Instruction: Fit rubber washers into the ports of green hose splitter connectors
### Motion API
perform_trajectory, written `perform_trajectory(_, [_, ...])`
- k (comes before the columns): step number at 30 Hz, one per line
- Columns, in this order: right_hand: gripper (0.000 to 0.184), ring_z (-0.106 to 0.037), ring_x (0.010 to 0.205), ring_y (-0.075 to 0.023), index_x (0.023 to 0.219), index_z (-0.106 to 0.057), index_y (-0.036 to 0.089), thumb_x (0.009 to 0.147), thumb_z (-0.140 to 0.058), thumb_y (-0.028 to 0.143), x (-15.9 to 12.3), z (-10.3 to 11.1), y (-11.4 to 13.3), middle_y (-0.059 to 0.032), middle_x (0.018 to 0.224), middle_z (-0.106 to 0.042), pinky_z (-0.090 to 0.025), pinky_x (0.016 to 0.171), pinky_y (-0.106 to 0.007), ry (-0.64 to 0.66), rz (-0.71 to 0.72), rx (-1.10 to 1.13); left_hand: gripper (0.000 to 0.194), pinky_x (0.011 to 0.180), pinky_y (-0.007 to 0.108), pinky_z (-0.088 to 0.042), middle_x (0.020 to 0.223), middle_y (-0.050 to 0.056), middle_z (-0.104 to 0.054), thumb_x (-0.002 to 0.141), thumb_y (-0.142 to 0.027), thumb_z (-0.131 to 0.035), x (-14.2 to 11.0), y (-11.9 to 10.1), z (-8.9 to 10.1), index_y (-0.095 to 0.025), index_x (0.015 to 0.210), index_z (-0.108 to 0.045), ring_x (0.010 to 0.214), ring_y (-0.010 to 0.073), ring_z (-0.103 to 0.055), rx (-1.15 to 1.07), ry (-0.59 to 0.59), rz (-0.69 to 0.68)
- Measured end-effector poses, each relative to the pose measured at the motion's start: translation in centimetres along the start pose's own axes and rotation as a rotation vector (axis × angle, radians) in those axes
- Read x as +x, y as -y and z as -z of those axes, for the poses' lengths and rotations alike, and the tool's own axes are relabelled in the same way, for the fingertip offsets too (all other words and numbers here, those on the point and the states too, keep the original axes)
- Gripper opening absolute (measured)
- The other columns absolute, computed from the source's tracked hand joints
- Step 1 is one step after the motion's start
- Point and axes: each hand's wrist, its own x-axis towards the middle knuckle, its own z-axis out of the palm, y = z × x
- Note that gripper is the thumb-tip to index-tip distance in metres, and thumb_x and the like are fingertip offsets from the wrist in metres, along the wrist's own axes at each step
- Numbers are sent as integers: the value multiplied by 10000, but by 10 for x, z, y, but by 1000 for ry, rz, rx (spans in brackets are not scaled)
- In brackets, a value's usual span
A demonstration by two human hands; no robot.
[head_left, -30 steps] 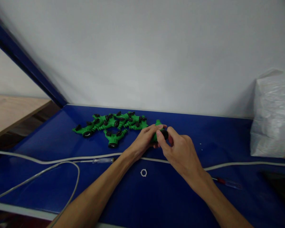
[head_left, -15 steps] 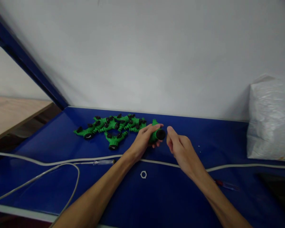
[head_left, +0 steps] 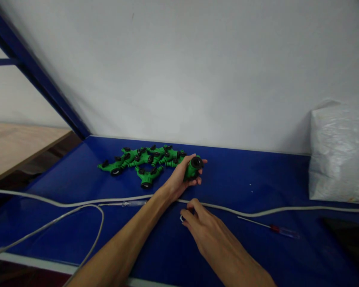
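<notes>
My left hand is wrapped round a green hose splitter, its black round open end turned up toward me. Low over the blue table, my right hand has thumb and fingertips closed about a small white ring, which they partly cover. Whether the ring still rests on the tabletop I cannot tell. To the left of my left hand lies a single green Y-shaped hose splitter with black valve levers. Behind it are several more of the same hose splitters in a cluster.
A white cable runs across the blue table, looping at the left. One screwdriver lies at the right, another clear-handled screwdriver beside my left forearm. A plastic-wrapped package stands at the right by the wall. A dark flat object lies nearby.
My right hand has moved from beside the held splitter down and left to the white ring, closing on it. My left hand has tilted the splitter's black end upward.
</notes>
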Motion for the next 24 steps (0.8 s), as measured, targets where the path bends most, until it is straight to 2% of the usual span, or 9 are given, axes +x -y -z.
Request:
perform_trajectory(3, [208,-716,901,-204,1047,-635,224,932,-542,78,1,5,2,-70,1094,-675,-577,766,-293,11,-25,117,419,399,141,-401,715,-9,-556,976,-455,-470,1,0,-1,-118,1054,-707,468,63,-576,29,-29,1])
perform_trajectory(6, [147,-704,823,-176,920,-641,234,915,-605,92,6,31,8,-14,959,-699,-560,763,-275,-3,-46,275,408,392,152,-412,697,-12,-559,937,-469,-551,2,1,-1,-115,1065,-709,457,74,-581,79,-76,-10])
perform_trajectory(10, [147,-641,654,-144,792,-649,227,934,-627,197,26,78,0,21,720,-646,-516,667,-252,-252,-168,473,451,418,158,-445,685,-1,-604,867,-519,-643,3,4,1,-123,1073,-712,483,87,-591,111,-105,-49])
perform_trajectory(13, [114,-663,699,-171,842,-670,215,911,-661,305,47,99,-16,-15,767,-684,-524,692,-289,-430,-236,560,511,426,163,-464,706,14,-646,833,-557,-672,4,6,2,-120,1095,-698,498,96,-602,157,-104,-98])
perform_trajectory(16, [172,-655,689,-189,792,-645,202,869,-678,352,63,99,-29,-32,738,-680,-518,649,-305,-478,-276,585,519,397,163,-446,721,22,-659,823,-570,-678,5,8,4,-112,1066,-696,471,93,-595,181,-103,-96])
perform_trajectory(20, [249,-611,592,-161,721,-564,213,847,-680,393,69,90,-33,12,634,-611,-494,569,-281,-433,-318,652,517,407,179,-460,680,26,-653,807,-594,-687,6,9,6,-113,996,-708,473,105,-596,212,-104,-102])
perform_trajectory(24, [296,-622,559,-142,806,-561,213,781,-755,436,65,91,-36,36,688,-598,-517,533,-269,-386,-360,867,555,410,188,-454,636,52,-660,805,-651,-659,3,7,2,-105,890,-718,476,118,-591,276,-87,-98])
